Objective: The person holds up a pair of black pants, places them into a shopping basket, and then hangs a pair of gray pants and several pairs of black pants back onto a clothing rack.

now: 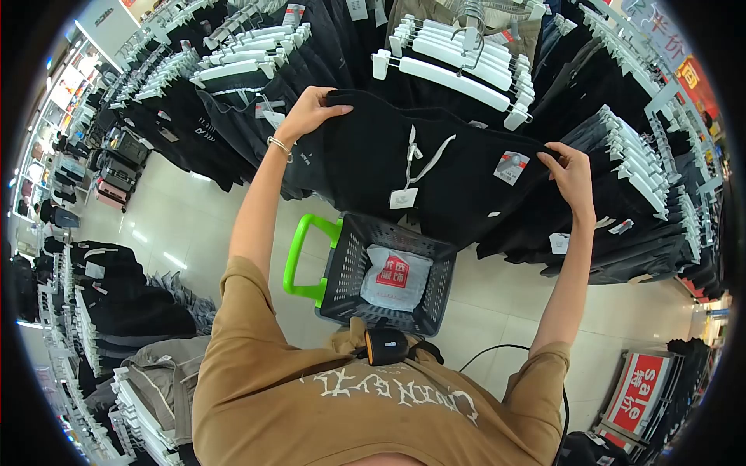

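A pair of black drawstring pants [458,175] is stretched out in front of me by its waistband. My left hand [315,113] pinches the waistband's left end, and my right hand [569,172] pinches the right end. A white drawstring [423,159] hangs at the middle front, with a white tag [403,198] below it. Near my right hand a price label [511,168] is attached to the fabric. Just beyond the waistband are white hangers [458,74] on a rack. The lower part of the pants falls away out of clear sight.
A dark shopping basket [332,291] with a green handle [291,256] stands below the pants, holding a white plastic bag [396,297] with red print. Racks of dark pants [268,85] surround me. A red sale sign [637,392] stands at lower right, and suitcases [113,194] are at far left.
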`<state>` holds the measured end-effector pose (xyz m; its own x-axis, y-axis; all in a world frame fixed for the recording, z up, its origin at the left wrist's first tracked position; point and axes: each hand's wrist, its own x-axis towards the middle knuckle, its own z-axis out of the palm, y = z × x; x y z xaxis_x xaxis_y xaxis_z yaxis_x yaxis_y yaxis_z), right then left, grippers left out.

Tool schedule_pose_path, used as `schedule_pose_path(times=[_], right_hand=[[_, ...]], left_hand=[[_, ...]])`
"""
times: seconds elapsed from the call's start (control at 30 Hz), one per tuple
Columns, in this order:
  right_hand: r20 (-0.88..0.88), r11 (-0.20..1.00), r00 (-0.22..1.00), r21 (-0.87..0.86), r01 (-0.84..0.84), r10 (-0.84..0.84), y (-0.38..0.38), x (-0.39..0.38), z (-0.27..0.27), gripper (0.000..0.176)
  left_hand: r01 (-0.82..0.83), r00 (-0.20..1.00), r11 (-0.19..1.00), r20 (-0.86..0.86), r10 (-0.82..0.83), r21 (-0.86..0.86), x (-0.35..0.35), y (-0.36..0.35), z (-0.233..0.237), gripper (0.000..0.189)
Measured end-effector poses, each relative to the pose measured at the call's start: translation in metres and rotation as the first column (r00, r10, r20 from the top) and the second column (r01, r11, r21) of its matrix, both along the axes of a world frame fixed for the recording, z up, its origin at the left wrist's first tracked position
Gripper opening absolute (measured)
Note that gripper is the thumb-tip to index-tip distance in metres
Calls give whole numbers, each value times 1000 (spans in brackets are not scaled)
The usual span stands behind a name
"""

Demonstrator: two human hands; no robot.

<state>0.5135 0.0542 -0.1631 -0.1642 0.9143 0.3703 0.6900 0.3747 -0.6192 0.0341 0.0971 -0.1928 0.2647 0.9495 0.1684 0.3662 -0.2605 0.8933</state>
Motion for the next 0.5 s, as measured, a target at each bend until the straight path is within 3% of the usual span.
schedule_pose_path(times=[0.2, 0.27, 0.3, 0.37, 0.5], right_hand=[[130, 994, 986, 36, 101, -105, 9, 2, 5, 24], [123, 959, 988, 279, 51, -89, 18, 8, -8, 24], [127, 958, 988, 281, 54, -93, 18, 9, -7, 24], [33, 996, 998, 74, 52, -54, 20, 10, -9, 22], [-81, 998, 996, -60, 27, -32, 31, 16, -23, 25]], left_hand=[[-11, 978, 998, 208, -1, 54, 5, 29, -14, 17], [-67, 977, 998, 203, 65, 7, -2, 48, -31, 16], [-64, 976, 998, 208, 61, 9, 1, 50, -30, 16], [-85, 946, 996, 313, 83, -8, 8, 49, -31, 20], [-76, 955, 997, 286, 76, -13, -5, 61, -48, 20]])
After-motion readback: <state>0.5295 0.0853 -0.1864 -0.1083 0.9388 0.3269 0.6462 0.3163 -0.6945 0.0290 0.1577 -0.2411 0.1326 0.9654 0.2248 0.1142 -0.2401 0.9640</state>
